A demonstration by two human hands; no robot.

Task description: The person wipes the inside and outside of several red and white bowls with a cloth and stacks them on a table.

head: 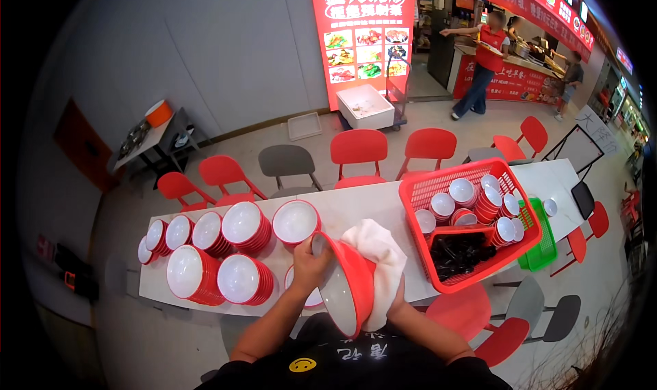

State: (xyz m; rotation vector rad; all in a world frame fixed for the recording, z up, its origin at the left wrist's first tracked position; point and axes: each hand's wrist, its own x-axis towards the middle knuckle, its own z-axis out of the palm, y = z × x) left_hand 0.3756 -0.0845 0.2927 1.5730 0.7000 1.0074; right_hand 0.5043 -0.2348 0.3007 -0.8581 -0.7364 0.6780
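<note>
A large bowl [362, 282], red outside and white inside, is tilted on its side in front of my chest. My left hand [311, 267] grips it by the rim, thumb on the inner side. Pressed to the bowl's red outer wall is a white cloth [382, 261], held by my right hand [398, 295], whose fingers are mostly hidden behind it. On the table left of my hands stand stacks of red-and-white bowls, among them a tall stack [192, 274] and a shorter one [245, 278]. Another bowl [296, 221] stands just beyond my left hand, and one is partly hidden beneath my left forearm.
A red plastic basket [422, 256] on the long white table [354, 205] holds small bowls and black utensils [457, 254]. A green basket [544, 236] is beside it. Red chairs [358, 149] and grey ones line the table. Beyond, a person [490, 51] stands by a food counter.
</note>
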